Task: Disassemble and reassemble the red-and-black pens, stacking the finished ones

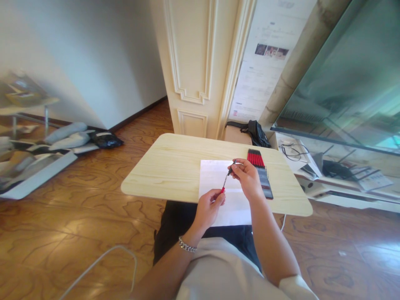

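Observation:
Over a white sheet of paper (231, 210), both hands hold parts of one pen. My left hand (211, 206) is closed on the red pen barrel (223, 190), most of which its fingers cover. My right hand (246, 175) pinches the black front part (230, 170) of the pen. A thin refill (225, 181) shows in the gap between the two parts, on a slant. Just beyond my right hand, several red and black pens (255, 158) lie side by side. A dark phone (266, 185) is partly hidden behind my right wrist.
The light wooden table (156, 166) has rounded corners. Behind it stand a cream panelled door (190, 50) and a black bag (258, 133). A low white cabinet (340, 196) with cables sits at the right, and a box of wrapped parcels (40, 166) at the left.

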Motion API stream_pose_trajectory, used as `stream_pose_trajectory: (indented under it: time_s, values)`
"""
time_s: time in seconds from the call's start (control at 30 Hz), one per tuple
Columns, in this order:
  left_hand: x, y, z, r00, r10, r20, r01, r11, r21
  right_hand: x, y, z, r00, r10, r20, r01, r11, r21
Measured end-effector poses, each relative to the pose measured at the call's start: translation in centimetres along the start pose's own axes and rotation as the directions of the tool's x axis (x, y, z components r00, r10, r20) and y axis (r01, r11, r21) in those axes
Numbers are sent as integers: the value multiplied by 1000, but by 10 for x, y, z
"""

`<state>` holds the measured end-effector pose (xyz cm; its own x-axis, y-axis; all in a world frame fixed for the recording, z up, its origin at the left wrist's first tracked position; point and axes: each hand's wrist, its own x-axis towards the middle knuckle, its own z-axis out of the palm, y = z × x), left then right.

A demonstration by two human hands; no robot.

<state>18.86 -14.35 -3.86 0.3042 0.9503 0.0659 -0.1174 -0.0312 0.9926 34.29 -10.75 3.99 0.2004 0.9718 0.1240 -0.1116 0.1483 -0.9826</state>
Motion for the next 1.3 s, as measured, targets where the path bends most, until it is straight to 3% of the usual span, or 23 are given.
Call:
stream_pose_trajectory:
  time_s: [0.93,1.17,1.3]
  values:
    - [-1,5,1,1000,-4,-5,4,1000,9,-4,0,-5,999,-37,39,41,993,-111]
    - [-1,9,1,1000,-10,20,10,1000,-18,-18,13,-2,986,43,159,-22,991,-134]
    - [-1,6,2,998,-32,51,35,998,-56,-25,17,-4,985,57,162,-37,991,-126]
